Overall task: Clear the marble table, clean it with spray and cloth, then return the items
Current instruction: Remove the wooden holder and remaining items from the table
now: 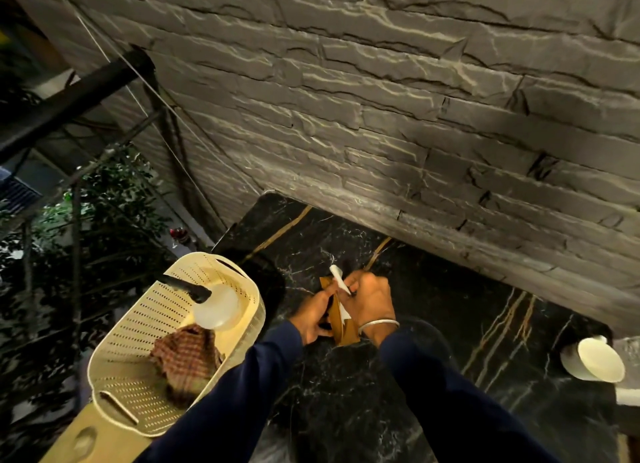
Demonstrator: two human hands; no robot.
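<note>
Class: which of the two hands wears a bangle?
The right hand, which pinches white paper, has a silver bangle on its wrist; the left hand, gripping brown card, has none.

Black gold-veined marble table (433, 306); spray bottle (216, 306), checked cloth (187, 358) inside basket (138, 324)

Dim, warm light rakes the stone wall (381, 99) — edges bend, corners murky.

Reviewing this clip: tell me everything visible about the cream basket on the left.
The basket looks like cream plastic: oblong, with rounded corners, perforated walls and a slot handle at each end. It sits upright on a tan surface beside the marble table. Inside lie a translucent spray bottle with a black trigger head, on its side, and a crumpled checked cloth. A dark sleeve crosses its near corner.
</note>
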